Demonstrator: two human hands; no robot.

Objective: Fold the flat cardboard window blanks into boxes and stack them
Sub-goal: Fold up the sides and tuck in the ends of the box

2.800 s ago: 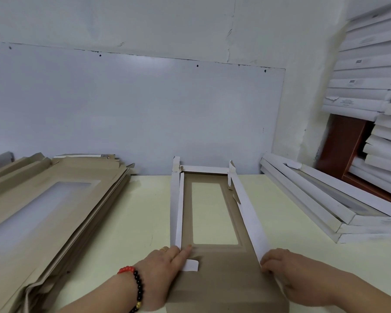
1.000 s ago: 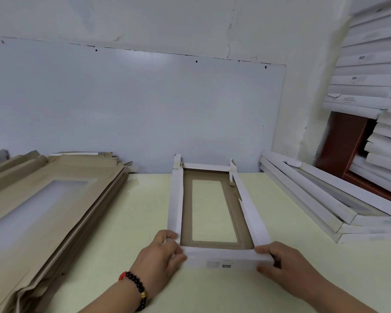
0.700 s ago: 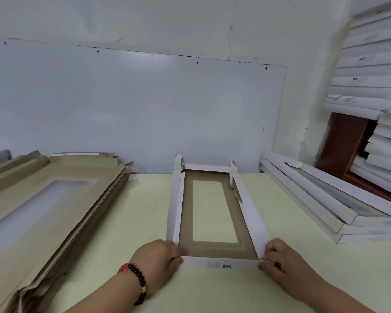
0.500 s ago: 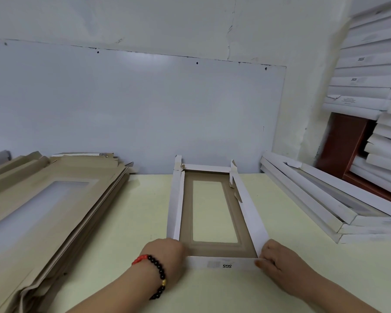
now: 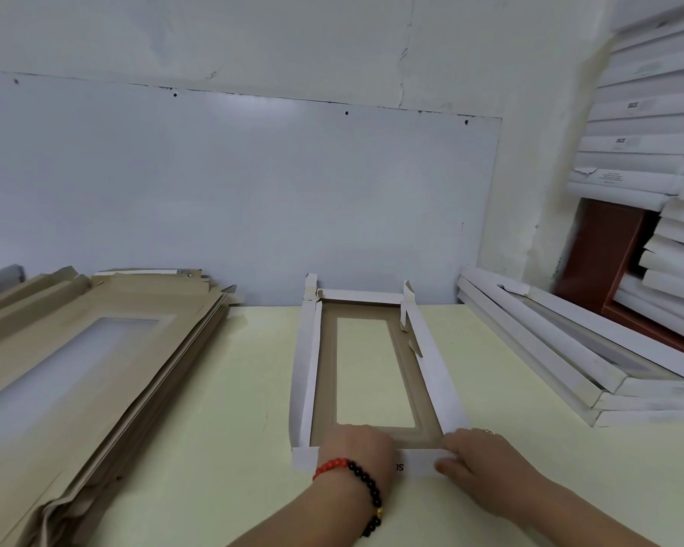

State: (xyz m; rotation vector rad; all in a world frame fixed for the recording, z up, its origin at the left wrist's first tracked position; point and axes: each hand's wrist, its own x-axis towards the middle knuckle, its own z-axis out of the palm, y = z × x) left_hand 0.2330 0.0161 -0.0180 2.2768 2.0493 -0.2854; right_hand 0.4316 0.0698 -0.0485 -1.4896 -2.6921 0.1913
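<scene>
Box [image 5: 372,373]: centre of surface [image 5: 214,388], walls raised. Left hand [image 5: 356,448] over near wall, fingers hidden, grip unclear. Right hand [image 5: 478,456] fingers curled on near-right corner. Blanks [image 5: 76,369] left; boxes [image 5: 569,349] right.

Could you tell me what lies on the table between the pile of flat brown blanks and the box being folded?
Nothing: the head view shows only bare table between the flat blanks and the box.
</scene>
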